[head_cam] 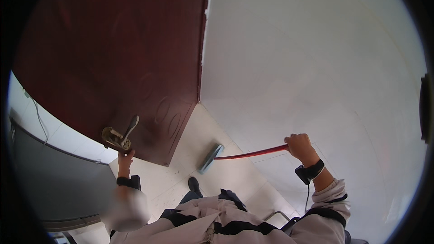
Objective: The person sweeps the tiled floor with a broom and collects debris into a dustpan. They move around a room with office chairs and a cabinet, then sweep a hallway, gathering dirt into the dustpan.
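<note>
My left hand is at the free edge of a dark red door, just below its lever handle. The thumb shows against the edge, and some fingers are hidden by the door. My right hand grips the end of a red stick. That stick slants down to a light blue head, of a broom or a mop, which rests on the tiled floor between door and wall.
A pale wall rises on the right and meets the door's hinge side. Dark specks lie on the floor tiles near my shoe. At the left are a grey panel and a hanging cable. A metal tube frame stands close behind my right side.
</note>
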Demonstrator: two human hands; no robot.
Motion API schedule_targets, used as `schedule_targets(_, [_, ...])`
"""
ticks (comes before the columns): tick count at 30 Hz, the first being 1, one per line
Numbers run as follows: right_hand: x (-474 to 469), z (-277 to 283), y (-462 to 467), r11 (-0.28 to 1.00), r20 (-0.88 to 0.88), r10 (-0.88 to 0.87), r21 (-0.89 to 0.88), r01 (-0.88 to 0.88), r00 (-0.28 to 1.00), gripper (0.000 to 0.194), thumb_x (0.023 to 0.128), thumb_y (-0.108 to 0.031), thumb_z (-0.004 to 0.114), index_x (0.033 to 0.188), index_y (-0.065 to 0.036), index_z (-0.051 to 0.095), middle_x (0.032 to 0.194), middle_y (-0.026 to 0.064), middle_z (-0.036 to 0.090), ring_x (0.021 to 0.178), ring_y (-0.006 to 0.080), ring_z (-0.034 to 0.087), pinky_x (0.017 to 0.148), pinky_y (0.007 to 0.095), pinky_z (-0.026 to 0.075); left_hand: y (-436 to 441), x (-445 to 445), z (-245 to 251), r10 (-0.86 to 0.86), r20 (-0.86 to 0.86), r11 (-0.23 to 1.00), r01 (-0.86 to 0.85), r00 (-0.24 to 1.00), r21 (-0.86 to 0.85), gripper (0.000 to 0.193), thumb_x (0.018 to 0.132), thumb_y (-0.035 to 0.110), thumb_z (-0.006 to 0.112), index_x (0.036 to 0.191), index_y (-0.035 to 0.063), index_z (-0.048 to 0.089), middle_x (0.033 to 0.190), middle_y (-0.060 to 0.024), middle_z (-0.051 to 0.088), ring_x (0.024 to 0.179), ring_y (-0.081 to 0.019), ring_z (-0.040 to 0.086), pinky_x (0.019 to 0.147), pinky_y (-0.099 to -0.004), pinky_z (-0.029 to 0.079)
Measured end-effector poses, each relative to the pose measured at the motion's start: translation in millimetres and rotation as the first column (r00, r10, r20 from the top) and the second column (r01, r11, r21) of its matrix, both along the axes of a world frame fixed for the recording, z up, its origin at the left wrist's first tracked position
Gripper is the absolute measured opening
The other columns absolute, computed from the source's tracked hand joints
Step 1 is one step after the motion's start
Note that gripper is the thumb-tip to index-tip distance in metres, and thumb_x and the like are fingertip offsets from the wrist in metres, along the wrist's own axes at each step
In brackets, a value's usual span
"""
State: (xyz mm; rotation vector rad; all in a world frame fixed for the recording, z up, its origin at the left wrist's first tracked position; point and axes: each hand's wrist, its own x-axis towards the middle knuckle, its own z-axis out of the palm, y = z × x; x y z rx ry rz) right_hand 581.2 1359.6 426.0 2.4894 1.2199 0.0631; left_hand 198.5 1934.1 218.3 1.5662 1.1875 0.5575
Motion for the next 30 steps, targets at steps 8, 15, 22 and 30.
schedule_targets(8, [14.8, -186.8, -39.4, 0.947, -0.158, 0.036, -0.311, -0.084, 0.987, 0.019, 0.09, -0.021, 0.054, 0.105, -0.016, 0.065, 0.081, 0.0074, 0.069, 0.078, 0.0278, 0.069, 0.062, 0.0427, 0.052, 29.2, 4.7, -2.6, 0.051, -0.037, 0.998, -0.05, 0.998, 0.04, 0.038, 0.075, 0.023, 0.081, 0.105, 0.0119, 0.06, 0.092, 0.002, 0.062, 0.077, -0.0121, 0.057, 0.059, -0.0295, 0.047])
schedule_targets(15, [38.9, -138.9, -11.4, 0.978, -0.419, -0.054, -0.204, -0.036, 0.906, 0.04, 0.089, -0.026, 0.059, 0.129, -0.028, 0.059, 0.092, 0.0092, 0.071, 0.085, 0.0295, 0.069, 0.071, 0.0436, 0.054, 41.5, 7.8, -38.2, 0.136, 0.004, 0.99, -0.136, 0.991, 0.044, 0.043, 0.076, 0.018, 0.078, 0.113, 0.0149, 0.057, 0.096, 0.0031, 0.062, 0.079, -0.0117, 0.057, 0.059, -0.0295, 0.046])
schedule_targets(22, [113.9, -185.9, 84.2, 0.989, -0.322, 0.136, -0.01, -0.147, 0.937, 0.04, 0.087, -0.016, 0.051, 0.125, -0.024, 0.061, 0.08, 0.0141, 0.068, 0.073, 0.0283, 0.068, 0.061, 0.042, 0.053, 15.7, 23.4, -55.1, 0.401, 0.128, 0.889, -0.419, 0.907, 0.185, 0.051, 0.083, 0.005, 0.07, 0.127, 0.0068, 0.045, 0.114, -0.0069, 0.06, 0.088, -0.0168, 0.058, 0.072, -0.0285, 0.048])
schedule_targets(30, [181.4, -312.6, 148.5, 0.994, -0.369, -0.112, -0.052, 0.099, 0.923, 0.045, 0.092, -0.017, 0.043, 0.135, -0.027, 0.052, 0.089, 0.0132, 0.07, 0.079, 0.0309, 0.069, 0.067, 0.0456, 0.055, 46.6, -18.3, -23.0, 0.388, 0.125, 0.838, -0.406, 0.913, 0.364, 0.052, 0.078, -0.003, 0.072, 0.125, 0.0041, 0.052, 0.117, -0.0052, 0.061, 0.099, -0.0185, 0.059, 0.084, -0.0331, 0.049])
